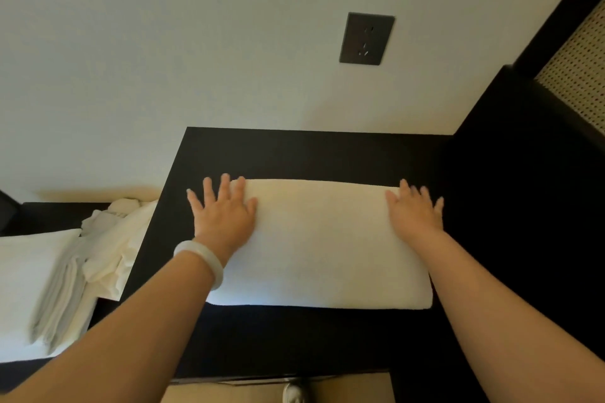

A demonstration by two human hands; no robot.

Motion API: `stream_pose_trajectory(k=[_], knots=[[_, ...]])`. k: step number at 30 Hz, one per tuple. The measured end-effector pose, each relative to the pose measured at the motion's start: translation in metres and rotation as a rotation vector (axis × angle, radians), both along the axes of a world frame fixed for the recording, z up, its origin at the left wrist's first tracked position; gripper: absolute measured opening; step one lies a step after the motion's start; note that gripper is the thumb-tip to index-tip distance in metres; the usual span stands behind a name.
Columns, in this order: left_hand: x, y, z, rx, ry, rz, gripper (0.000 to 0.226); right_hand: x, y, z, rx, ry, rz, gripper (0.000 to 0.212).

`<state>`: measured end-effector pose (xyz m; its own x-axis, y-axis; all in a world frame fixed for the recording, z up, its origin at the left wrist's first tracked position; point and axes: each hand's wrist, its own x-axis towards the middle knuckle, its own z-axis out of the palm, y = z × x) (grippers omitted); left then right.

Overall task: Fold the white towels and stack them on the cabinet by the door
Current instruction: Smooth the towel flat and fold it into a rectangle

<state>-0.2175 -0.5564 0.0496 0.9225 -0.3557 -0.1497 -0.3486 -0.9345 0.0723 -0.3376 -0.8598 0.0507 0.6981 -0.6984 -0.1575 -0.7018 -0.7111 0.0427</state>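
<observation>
A black cabinet (pixel 294 154) fills the middle of the frame, and a folded white towel (pixel 320 239) lies flat on its top at centre. A crumpled heap of white towels (pixel 111 239) sits at the left edge. The left hand (pixel 224 216) rests flat on the folded towel's left end and the right hand (pixel 414 213) on its right end, both with fingers straight and spread, and a pale bangle (pixel 203 258) circles the left wrist.

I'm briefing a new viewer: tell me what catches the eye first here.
A folded white towel lies across the black cabinet top, centre frame, with the left grip and right grip pressing flat on its ends. A dark wall socket sits above, and loose white towels are heaped at left.
</observation>
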Motion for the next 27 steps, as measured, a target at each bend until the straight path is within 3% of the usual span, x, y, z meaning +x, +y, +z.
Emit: stream_pose_trajectory(k=[2, 4, 6, 7, 10, 12, 16, 20, 23, 27], knots=[[-0.005, -0.017, 0.012, 0.036, -0.163, -0.079, 0.061, 0.01, 0.013, 0.013, -0.102, -0.119, 0.124, 0.059], [-0.016, -0.044, 0.016, -0.029, -0.258, -0.294, 0.061, 0.02, 0.043, 0.026, -0.122, -0.227, 0.423, 0.062], [-0.024, -0.058, 0.008, -0.077, -0.157, -0.444, 0.068, 0.02, 0.06, 0.015, -0.018, -0.174, 0.664, 0.064], [-0.022, -0.056, 0.003, -0.055, -0.079, -0.446, 0.073, 0.015, 0.058, 0.007, 0.038, -0.107, 0.664, 0.06], [-0.003, -0.027, -0.012, -0.014, -0.071, -0.32, 0.077, 0.001, 0.018, -0.009, 0.048, -0.122, 0.389, 0.057], [0.008, -0.009, -0.014, -0.089, -0.041, -0.187, 0.073, -0.003, -0.003, -0.008, 0.082, -0.12, 0.194, 0.056], [0.013, 0.014, -0.005, -0.28, 0.157, 0.092, 0.064, -0.01, -0.009, 0.012, 0.415, -0.22, -0.018, 0.059], [-0.005, 0.026, 0.006, -0.363, 0.191, 0.274, 0.067, -0.032, -0.003, 0.023, 0.549, -0.38, -0.184, 0.066], [-0.016, 0.027, 0.011, -0.534, 0.329, 0.416, 0.066, -0.043, 0.0, 0.023, 0.718, -0.344, -0.346, 0.062], [-0.026, 0.029, 0.015, -0.539, 0.468, 0.529, 0.06, -0.054, -0.001, 0.02, 1.023, -0.356, -0.49, 0.048]])
